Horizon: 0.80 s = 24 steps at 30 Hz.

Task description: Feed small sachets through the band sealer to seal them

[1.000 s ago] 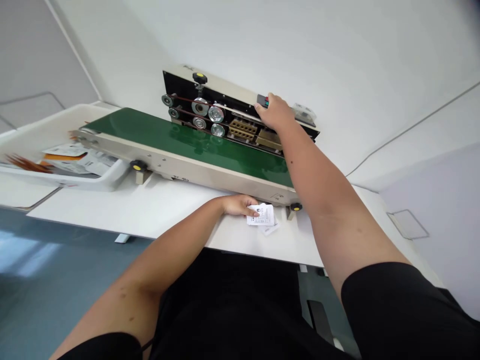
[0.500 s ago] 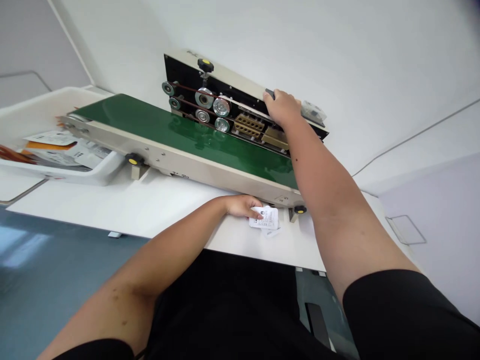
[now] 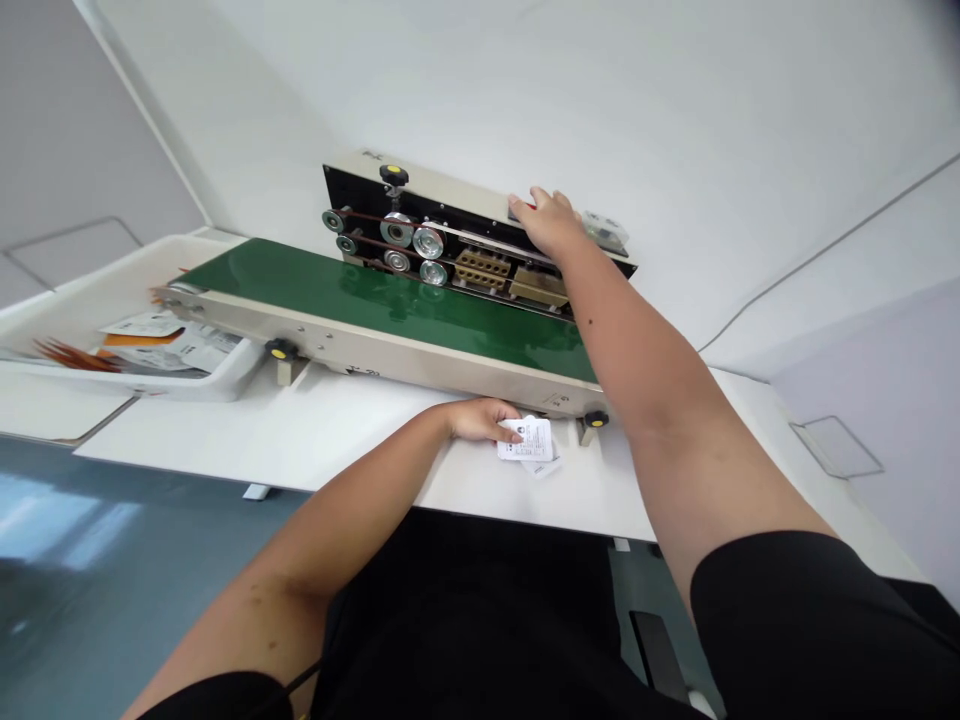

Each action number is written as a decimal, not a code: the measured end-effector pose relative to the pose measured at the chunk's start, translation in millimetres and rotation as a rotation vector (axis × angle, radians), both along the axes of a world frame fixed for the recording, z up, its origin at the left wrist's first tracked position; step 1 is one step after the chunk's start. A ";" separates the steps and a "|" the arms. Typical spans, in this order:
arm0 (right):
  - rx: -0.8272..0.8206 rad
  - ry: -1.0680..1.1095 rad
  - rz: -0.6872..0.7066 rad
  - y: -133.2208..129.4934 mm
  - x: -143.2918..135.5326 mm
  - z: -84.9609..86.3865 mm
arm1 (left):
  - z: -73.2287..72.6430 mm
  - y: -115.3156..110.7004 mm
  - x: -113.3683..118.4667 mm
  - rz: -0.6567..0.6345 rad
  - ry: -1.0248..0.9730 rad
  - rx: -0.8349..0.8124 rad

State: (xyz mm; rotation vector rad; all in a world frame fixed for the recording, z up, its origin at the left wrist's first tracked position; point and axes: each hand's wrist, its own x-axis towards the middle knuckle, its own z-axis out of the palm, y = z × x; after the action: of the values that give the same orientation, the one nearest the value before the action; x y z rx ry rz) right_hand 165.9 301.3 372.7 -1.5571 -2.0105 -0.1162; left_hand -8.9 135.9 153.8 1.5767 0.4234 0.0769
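Note:
My left hand (image 3: 484, 419) rests at the white table's front part, closed on small white printed sachets (image 3: 527, 440) that fan out past the thumb. My right hand (image 3: 553, 220) reaches to the top of a band sealer (image 3: 450, 200), its fingers apart near the machine's right end. Beside its thumb a bit of a red switch (image 3: 529, 206) shows; contact with it is hard to make out. Metal wheels and brass blocks line the sealer's black front. Below them runs a green conveyor belt (image 3: 322, 290).
A white bin (image 3: 232, 375) at the left, under the belt's end, holds white and orange packets (image 3: 169, 345). Black knobs with yellow centres stick out from the conveyor's front. The white table (image 3: 360, 425) ends close to my body. A cable runs along the wall at right.
The whole view has shifted, so the machine sits lower. My right fingers have lifted and spread, and red now shows at the switch. My left hand keeps its hold on the sachets.

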 end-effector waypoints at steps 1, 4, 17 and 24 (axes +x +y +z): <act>0.063 0.003 0.015 -16.8 -1.8 -3.9 | 0.9 -0.5 0.1 0.004 0.002 0.000; 0.220 0.022 0.089 -98.9 -5.4 -27.8 | 2.7 -1.7 1.0 0.013 0.006 -0.009; 0.055 0.516 0.086 -338.5 40.3 -233.6 | 2.3 0.2 5.3 0.035 -0.028 0.114; -0.207 0.648 -0.088 -322.7 41.5 -239.1 | 4.9 0.9 -2.6 0.113 0.032 0.116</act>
State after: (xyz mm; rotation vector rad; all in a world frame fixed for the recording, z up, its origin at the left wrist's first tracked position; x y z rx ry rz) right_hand 207.5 -21.4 133.5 -1.5466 -1.4721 0.5150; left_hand -11.5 136.8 158.7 1.6693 0.5413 0.1653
